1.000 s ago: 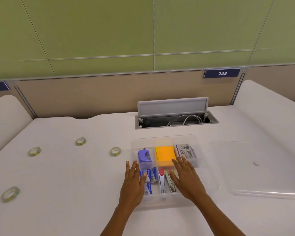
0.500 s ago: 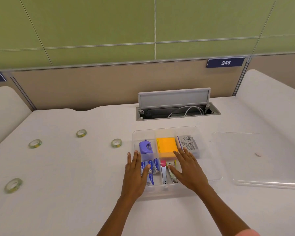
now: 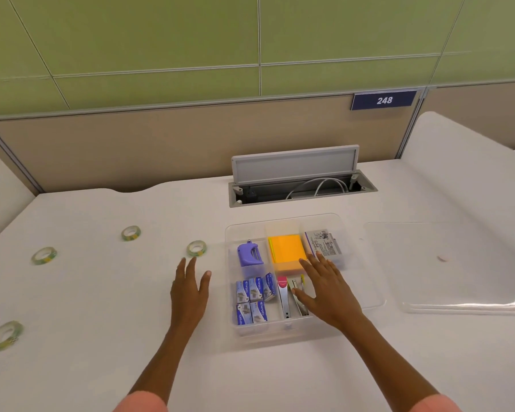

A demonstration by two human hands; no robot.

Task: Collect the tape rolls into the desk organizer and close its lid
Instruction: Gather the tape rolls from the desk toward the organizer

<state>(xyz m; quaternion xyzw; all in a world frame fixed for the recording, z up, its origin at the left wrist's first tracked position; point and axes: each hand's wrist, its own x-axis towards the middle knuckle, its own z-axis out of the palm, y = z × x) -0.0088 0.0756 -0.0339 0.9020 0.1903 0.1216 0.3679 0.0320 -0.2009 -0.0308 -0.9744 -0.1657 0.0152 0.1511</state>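
A clear plastic desk organizer [image 3: 369,295] sits open on the white desk. It holds a purple tool, orange sticky notes, small blue boxes and a stapler. Its clear lid [image 3: 458,263] lies flat to its right. Several tape rolls lie to the left: the nearest roll [image 3: 196,248], a second roll [image 3: 131,233], a third roll [image 3: 44,255], and one more roll [image 3: 5,335] near the left edge. My left hand [image 3: 189,289] is flat and open just below the nearest roll, not touching it. Over the organizer's middle, my right hand [image 3: 327,289] is spread and holds nothing.
An open cable hatch [image 3: 298,185] with a raised grey flap and white cables sits behind the organizer. Beige partition panels close off the back of the desk, and white dividers [image 3: 458,162] rise at both sides.
My left hand has left the organizer and slid left toward the nearest tape roll. The right hand has stayed over the organizer. The view has shifted slightly.
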